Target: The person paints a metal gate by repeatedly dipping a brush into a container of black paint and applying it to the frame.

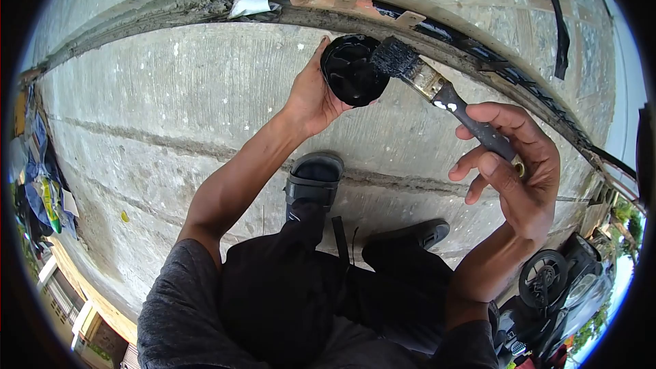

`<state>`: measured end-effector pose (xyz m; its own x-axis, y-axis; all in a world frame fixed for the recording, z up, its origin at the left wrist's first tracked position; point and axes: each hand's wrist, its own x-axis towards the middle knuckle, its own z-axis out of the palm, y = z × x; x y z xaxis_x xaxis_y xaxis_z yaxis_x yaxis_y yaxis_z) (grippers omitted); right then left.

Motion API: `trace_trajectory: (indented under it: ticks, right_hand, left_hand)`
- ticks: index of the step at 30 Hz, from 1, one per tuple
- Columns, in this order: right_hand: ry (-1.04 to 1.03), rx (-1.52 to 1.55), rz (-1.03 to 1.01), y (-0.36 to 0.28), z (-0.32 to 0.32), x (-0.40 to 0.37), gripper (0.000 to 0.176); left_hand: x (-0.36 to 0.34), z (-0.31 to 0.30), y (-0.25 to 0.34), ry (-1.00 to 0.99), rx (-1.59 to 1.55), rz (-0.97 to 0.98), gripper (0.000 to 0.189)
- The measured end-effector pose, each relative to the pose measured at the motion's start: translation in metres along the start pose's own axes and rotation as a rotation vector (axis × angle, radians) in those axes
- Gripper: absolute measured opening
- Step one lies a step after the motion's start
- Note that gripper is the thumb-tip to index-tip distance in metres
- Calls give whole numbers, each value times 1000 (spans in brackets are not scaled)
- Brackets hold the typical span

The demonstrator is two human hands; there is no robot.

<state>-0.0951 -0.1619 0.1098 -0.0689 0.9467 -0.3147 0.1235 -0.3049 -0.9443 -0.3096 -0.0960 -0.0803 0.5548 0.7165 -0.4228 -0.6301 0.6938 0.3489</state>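
My left hand (316, 96) is wrapped round a small round container of black paint (348, 78), its open top facing me. In my right hand (523, 157) is a paintbrush (482, 130), gripped by its dark, white-spotted handle between thumb and fingers. Black paint coats the bristles, which overlap the container's right rim in this view. Beyond the hands runs a long metal bar (465, 44), partly black and partly reddish-brown, lying along a groove in the concrete.
White-spotted concrete floor (171, 89) spreads around my sandalled feet (316, 174). A crumpled white wrapper (251, 4) lies in the groove at the upper left. A motorcycle (553, 280) stands at the lower right, and cloth-like clutter (44, 164) lies along the left edge.
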Motion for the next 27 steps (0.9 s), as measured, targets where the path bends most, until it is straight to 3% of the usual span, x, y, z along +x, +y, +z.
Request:
trace_trajectory:
  ticks: [6,10,13,19,22,25,27]
  right_hand:
    - [17,-75,-11,1,18,3,39]
    - [-11,-81,-84,22,30,19,28]
    - [20,-294,-142,34,35,32,26]
    - [65,-264,-71,36,33,39,25]
    - [34,-534,58,26,24,40,24]
    - [29,-946,-327,30,16,46,27]
    - [73,-901,-227,23,15,47,28]
  left_hand:
    - [-4,11,-2,22,30,11,57]
    - [-3,12,-5,42,33,2,55]
    - [-3,15,-6,49,38,7,55]
    - [1,13,-2,87,41,1,55]
    - [4,12,4,85,48,20,54]
    - [3,17,6,99,57,30,54]
    - [4,21,9,115,53,55,55]
